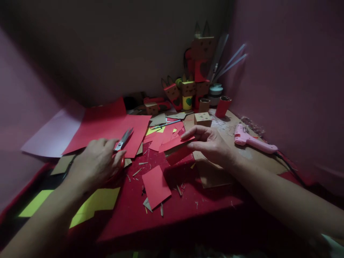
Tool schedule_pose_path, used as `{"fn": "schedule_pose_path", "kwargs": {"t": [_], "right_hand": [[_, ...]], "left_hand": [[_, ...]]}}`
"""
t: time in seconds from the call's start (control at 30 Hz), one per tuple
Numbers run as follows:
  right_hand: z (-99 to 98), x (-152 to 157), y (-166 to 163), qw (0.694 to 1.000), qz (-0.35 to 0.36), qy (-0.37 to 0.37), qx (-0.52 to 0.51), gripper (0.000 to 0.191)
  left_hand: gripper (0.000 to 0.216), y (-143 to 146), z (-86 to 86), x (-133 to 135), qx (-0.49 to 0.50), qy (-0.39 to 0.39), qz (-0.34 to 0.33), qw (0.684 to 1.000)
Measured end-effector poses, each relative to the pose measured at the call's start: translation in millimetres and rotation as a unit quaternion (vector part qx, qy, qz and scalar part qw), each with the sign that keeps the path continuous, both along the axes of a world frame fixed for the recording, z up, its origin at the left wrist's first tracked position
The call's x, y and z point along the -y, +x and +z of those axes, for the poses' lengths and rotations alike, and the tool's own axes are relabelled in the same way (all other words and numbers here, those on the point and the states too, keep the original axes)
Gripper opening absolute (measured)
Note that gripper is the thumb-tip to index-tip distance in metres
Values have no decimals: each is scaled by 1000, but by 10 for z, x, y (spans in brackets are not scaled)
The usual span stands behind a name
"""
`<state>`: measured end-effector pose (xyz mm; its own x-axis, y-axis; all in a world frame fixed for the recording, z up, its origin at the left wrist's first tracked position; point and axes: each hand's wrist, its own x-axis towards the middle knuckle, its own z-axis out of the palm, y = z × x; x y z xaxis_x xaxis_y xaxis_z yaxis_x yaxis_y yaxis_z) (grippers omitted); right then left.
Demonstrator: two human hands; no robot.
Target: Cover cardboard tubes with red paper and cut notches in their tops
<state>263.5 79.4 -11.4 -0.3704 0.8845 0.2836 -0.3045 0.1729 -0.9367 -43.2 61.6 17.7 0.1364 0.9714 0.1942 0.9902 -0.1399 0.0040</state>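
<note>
One hand [92, 160], the left, grips scissors [124, 139]; right fingers [198, 145] pinch red paper [176, 144], which may slip if loosely held.

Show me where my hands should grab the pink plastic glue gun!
I'd take the glue gun by its long, slim pink handle, reaching from above and the near side. It lies on the flat brown cardboard sheet, its handle stretching right from the thicker body, toward the thin black cord. The tip isn't clear, so better avoid the thick end.
</note>
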Motion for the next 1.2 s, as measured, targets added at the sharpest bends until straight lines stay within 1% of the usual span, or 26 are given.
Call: {"fn": "schedule_pose_path", "kwargs": {"t": [0.03,0.07,0.1,0.13,0.17,0.23,0.3,0.37,0.5,0.57,0.63,0.73,0.83,0.9,0.93,0.97,1.03,1.1,1.13,1.2], "right_hand": [[-3,7,-8,1000,0,-2,1,17],[-7,13,-16,1000,0,-5,1,16],[-13,18,-24,1000,1,-10,0,16],[-19,22,-32,1000,4,-16,-2,16],[-25,25,-39,1000,7,-22,-5,16],[-32,25,-48,999,16,-38,-13,17],[-27,22,-53,998,18,-56,-25,18],[-11,20,-54,996,14,-74,-38,20],[23,30,-51,993,22,-105,-43,24],[25,36,-55,991,28,-122,-39,24],[18,32,-64,988,34,-142,-46,25],[3,7,-78,983,46,-163,-71,33],[-4,-19,-81,980,47,-177,-77,38],[-8,-23,-81,981,41,-180,-62,43],[-10,-20,-82,981,35,-182,-55,47],[-12,-14,-86,981,34,-187,-47,53],[-17,-1,-98,978,44,-201,-34,64],[-26,8,-115,976,55,-208,-24,68],[-35,8,-124,976,59,-207,-22,69],[-59,-4,-137,977,52,-206,-23,71]], "left_hand": [[40,109,33,38,27,11,-6,1000],[41,225,52,73,115,1,-37,993],[40,342,58,103,194,4,-77,978],[37,455,52,127,241,8,-127,962],[35,557,38,144,259,13,-168,951],[26,715,-2,159,268,61,-221,936],[22,801,-41,157,260,111,-247,927],[23,828,-74,148,246,142,-259,923],[29,815,-140,152,224,162,-270,922],[32,818,-167,165,246,144,-269,920],[32,833,-174,177,282,118,-248,919],[31,851,-133,177,367,49,-190,909],[30,837,-74,147,464,-63,-135,873],[25,818,-58,120,502,-110,-109,851],[22,812,-59,108,510,-113,-95,847],[20,812,-66,98,516,-99,-81,847],[16,830,-90,90,517,-37,-68,852],[13,870,-120,101,510,14,-89,855],[14,895,-136,114,511,23,-106,853],[16,940,-165,151,518,12,-121,847]]}}
